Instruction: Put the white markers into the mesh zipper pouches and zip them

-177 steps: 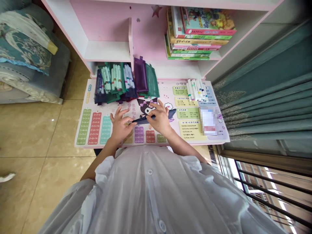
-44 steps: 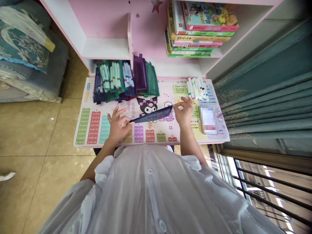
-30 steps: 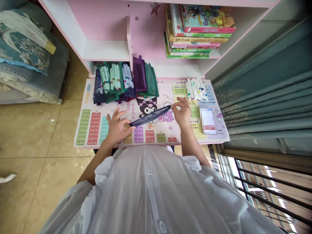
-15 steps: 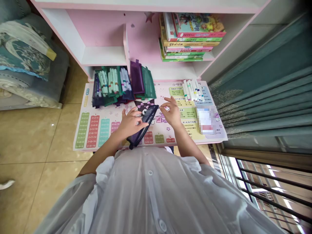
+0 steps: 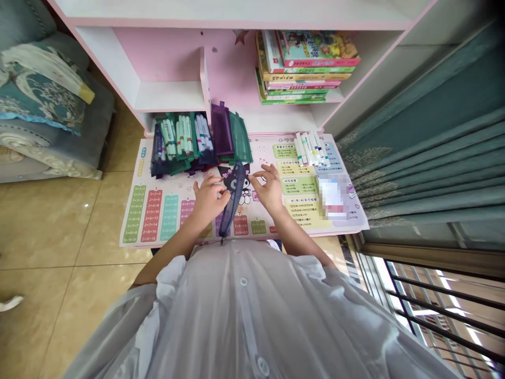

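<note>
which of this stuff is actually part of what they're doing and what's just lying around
In use: left hand holding dark mesh pouch; right hand beside it.

Just lying about: marker-filled pouches, loose white markers, purple mesh pouch, green mesh pouch, shelf books, multiplication desk mat.

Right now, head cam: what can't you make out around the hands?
Rectangular item on the desk mat: pixelated in the head view, so unreadable.
Dark mesh pouch: the left hand hides part of it; contents too dark to tell.
Loose markers: any writing is too small in the head view.
</note>
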`<state>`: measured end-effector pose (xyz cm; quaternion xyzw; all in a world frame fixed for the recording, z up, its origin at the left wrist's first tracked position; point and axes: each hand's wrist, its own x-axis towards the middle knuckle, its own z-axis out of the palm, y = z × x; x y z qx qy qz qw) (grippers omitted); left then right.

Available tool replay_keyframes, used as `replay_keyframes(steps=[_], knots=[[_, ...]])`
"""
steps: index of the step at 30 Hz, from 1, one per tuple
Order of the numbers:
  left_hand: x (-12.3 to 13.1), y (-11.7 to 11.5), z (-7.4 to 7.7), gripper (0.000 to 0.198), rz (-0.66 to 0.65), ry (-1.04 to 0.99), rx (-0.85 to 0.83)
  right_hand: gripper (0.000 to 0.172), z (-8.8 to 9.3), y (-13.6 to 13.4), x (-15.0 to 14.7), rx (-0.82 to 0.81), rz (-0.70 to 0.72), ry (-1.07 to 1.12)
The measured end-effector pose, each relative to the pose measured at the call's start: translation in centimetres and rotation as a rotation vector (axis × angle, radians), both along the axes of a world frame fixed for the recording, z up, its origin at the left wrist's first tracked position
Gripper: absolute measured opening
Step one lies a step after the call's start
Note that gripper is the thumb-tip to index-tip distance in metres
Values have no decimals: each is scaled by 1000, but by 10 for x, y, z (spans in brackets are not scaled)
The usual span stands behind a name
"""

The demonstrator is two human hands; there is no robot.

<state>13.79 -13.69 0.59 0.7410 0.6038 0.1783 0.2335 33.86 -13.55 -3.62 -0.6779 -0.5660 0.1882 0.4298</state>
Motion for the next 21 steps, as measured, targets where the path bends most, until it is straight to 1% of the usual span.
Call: replay_keyframes(steps=[3, 5, 8, 10, 13, 17, 21], knots=[[2, 2, 2, 24, 62, -67, 10, 33, 4, -15, -11, -35, 2, 15], [4, 2, 1, 23, 71, -94, 16, 34, 7, -25, -19, -52, 39, 1], [7, 1, -4, 22, 71, -108, 7, 29, 8, -34, -28, -85, 111, -46], [8, -1, -7, 23, 69, -112, -6, 24, 7, -36, -30, -113, 134, -72], [7, -2, -12, 24, 72, -114, -31, 24, 4, -34, -27, -125, 127, -88], [1, 0, -15, 24, 109, -102, -62, 20, 0, -28, -14, -134, 89, -90], [-2, 0, -18, 23, 122, -109, -72, 19, -4, -24, -5, -136, 86, -86]])
